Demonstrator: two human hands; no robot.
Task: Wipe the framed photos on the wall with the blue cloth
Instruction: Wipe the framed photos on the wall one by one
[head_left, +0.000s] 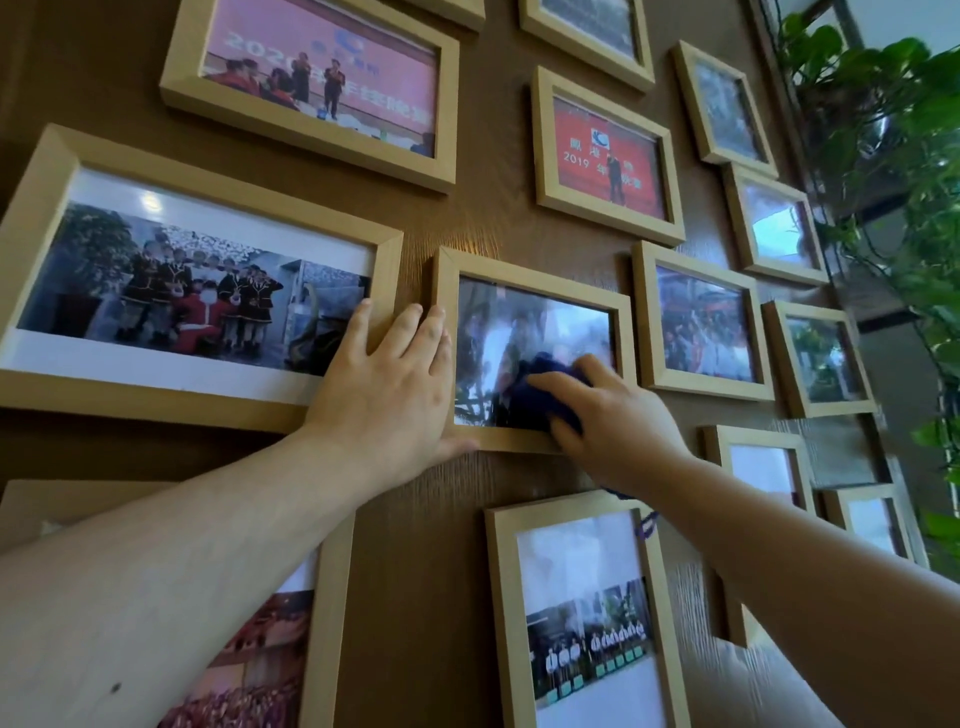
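While both bare forearms reach up from the lower edge of the view, the left hand (387, 387) lies flat and spread against the brown wood-grain wall (415, 571), fingers extended and empty. Its fingertips overlap the left rail of the small framed photo (530, 312), and its thumb runs under that frame's lower left corner. Just right of it, the two hands being close but not touching, the right hand (618, 415) is closed around the blue cloth (550, 382), pressing the bunched fabric onto the lower right part of the same frame's glass. A loose end of the cloth shows beneath the right wrist. Below the right hand hangs an upright frame (582, 613) with a group photo. Beneath the left forearm another frame is mostly covered. Left of the left hand sits a wide frame (197, 280) showing a group of people, its right rail under the left fingertips. Above the hands are two frames with red backdrops, and further right a column of smaller frames. Beyond those, at the far right, green leafy plants (893, 156) trail down.
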